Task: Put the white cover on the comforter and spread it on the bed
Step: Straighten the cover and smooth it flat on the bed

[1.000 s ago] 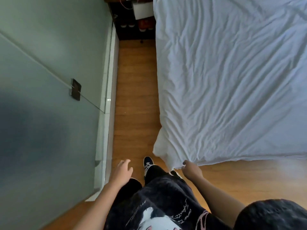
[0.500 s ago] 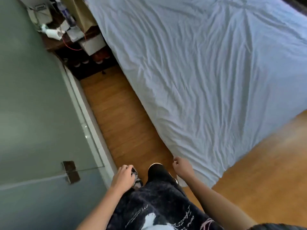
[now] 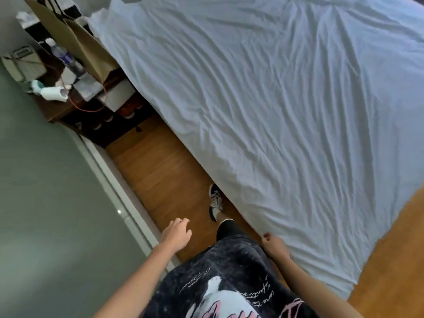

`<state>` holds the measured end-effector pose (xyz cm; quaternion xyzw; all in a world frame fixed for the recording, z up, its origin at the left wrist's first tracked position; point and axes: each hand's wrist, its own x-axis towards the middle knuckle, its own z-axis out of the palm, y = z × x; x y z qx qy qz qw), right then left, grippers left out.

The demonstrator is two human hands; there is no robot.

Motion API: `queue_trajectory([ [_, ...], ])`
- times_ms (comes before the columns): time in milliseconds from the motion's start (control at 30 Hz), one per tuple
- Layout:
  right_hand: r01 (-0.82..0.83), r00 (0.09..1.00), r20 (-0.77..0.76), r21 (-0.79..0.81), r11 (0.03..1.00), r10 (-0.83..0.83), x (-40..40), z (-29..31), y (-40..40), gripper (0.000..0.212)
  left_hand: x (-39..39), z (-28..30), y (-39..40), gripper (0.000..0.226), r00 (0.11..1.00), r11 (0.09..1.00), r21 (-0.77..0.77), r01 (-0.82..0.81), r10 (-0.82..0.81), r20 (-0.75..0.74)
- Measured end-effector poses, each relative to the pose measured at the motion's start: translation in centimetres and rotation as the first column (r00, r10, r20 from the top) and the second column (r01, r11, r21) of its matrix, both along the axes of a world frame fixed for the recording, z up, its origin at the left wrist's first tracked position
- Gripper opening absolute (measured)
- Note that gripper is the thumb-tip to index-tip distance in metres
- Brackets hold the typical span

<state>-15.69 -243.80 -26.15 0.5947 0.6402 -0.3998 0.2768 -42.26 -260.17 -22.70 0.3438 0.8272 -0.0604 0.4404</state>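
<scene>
The comforter (image 3: 275,111) is lying wrinkled beyond the right hand (image 3: 274,245) pinching its edge, the left hand (image 3: 176,232) hanging loose; tugging could drag it floorward.

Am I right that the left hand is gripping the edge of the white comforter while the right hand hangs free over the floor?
Not quite: the hands are swapped. In the head view the right hand grips the comforter edge, while the left hand hangs free over the floor.

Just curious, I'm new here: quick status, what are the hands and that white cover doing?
Left hand free, fingers loosely curled. Right hand at white cover's edge, grip unclear. Cover spread over bed, wrinkled. Nothing in the way.
</scene>
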Motion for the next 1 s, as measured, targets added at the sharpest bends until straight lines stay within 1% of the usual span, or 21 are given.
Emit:
queue_trajectory([
  [67, 0.033, 0.999, 0.002, -0.042, 0.999, -0.033, -5.0, -0.5, 3.0, 0.015, -4.8, 0.5, 1.8, 0.043, 0.999, 0.999, -0.012, -0.045, 0.045, -0.017],
  [133, 0.049, 0.999, -0.01, -0.039, 0.998, -0.05, -10.5, -0.1, 5.7, 0.016, -9.8, 1.6, 3.5, 0.043, 0.997, 0.997, -0.017, -0.075, 0.074, -0.035],
  [333, -0.004, 0.996, -0.093, 0.024, 1.0, 0.006, -28.5, 2.7, 13.0, 0.034, -25.4, 3.0, 7.4, 0.042, 0.96, 0.962, 0.052, -0.268, 0.271, -0.07],
  [433, -0.023, 0.992, -0.125, 0.035, 0.999, 0.027, -37.9, 2.6, 15.1, 0.036, -34.2, 1.6, 8.5, 0.041, 0.952, 0.955, 0.051, -0.291, 0.294, -0.086],
  [500, -0.032, 0.99, -0.139, 0.035, 0.999, 0.036, -43.3, 2.3, 16.0, 0.039, -39.5, 0.7, 9.2, 0.041, 0.96, 0.963, 0.031, -0.268, 0.27, -0.079],
  [567, -0.016, 0.988, -0.15, 0.053, 0.998, 0.024, -48.7, 2.0, 16.4, 0.039, -45.1, 0.1, 10.0, 0.041, 0.976, 0.978, 0.009, -0.207, 0.207, -0.06],
  [633, 0.026, 0.989, -0.145, 0.079, 0.997, -0.014, -53.5, 2.4, 16.7, 0.037, -50.2, -0.1, 11.3, 0.04, 0.989, 0.991, 0.004, -0.137, 0.137, -0.057],
  [733, 0.105, 0.982, -0.166, 0.096, 0.99, -0.088, -59.3, 3.7, 16.7, 0.037, -56.5, 1.0, 14.1, 0.04, 0.999, 1.0, 0.008, 0.011, -0.01, -0.033],
  [833, 0.13, 0.976, -0.193, 0.158, 0.979, -0.099, -63.8, 4.4, 17.0, 0.037, -62.2, 1.3, 18.1, 0.041, 0.992, 0.993, 0.018, 0.12, -0.119, -0.042],
  [900, 0.144, 0.973, -0.203, 0.186, 0.972, -0.105, -66.0, 4.4, 17.7, 0.036, -65.2, 1.3, 21.4, 0.042, 0.988, 0.987, 0.048, 0.15, -0.148, -0.055],
  [1000, 0.144, 0.978, -0.18, 0.187, 0.972, -0.11, -68.0, 3.7, 18.8, 0.037, -68.4, 1.0, 26.2, 0.043, 0.983, 0.98, 0.083, 0.18, -0.177, -0.051],
])
